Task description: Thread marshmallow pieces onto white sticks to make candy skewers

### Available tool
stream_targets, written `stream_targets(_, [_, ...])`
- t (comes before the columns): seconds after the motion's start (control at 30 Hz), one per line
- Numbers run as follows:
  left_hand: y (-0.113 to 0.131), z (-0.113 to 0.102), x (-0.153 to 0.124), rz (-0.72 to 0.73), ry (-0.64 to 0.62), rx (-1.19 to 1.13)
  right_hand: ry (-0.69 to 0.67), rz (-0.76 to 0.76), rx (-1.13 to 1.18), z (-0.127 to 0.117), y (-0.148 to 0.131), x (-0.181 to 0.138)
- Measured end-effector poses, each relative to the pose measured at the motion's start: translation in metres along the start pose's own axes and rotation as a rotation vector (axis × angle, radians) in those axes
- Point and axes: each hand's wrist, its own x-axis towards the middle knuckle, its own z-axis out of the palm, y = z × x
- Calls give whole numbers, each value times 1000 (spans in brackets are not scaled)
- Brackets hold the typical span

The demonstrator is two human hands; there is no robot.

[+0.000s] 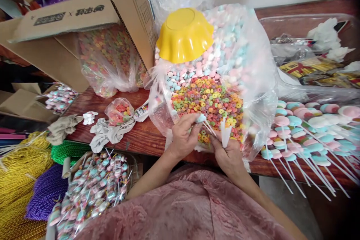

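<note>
My left hand pinches a pale blue marshmallow piece at its fingertips, over an open plastic bag of colourful ring candies and pastel marshmallows. My right hand is closed on a bundle of thin white sticks, whose tips point up toward the marshmallow. The two hands nearly touch at the front edge of the wooden table. An upturned yellow bowl lies on top of the bag's contents.
Finished marshmallow sticks lie in rows at the right. A cardboard box with a bag of ring candies stands at back left. A crate of wrapped candy sticks and coils of gold, green and purple cord sit below left.
</note>
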Motion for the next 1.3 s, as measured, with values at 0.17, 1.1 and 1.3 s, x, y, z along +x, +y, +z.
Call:
stream_targets(0.17, [0,7,2,-189,14,-214,-36,17,52,7,5,-1])
stream_targets(1.1, [-79,-45,56,-55,-366,729,-80,82,88,-17,17,15])
stream_targets(1.3, [-73,-47,60,19,-520,804,-108,86,68,-19,20,16])
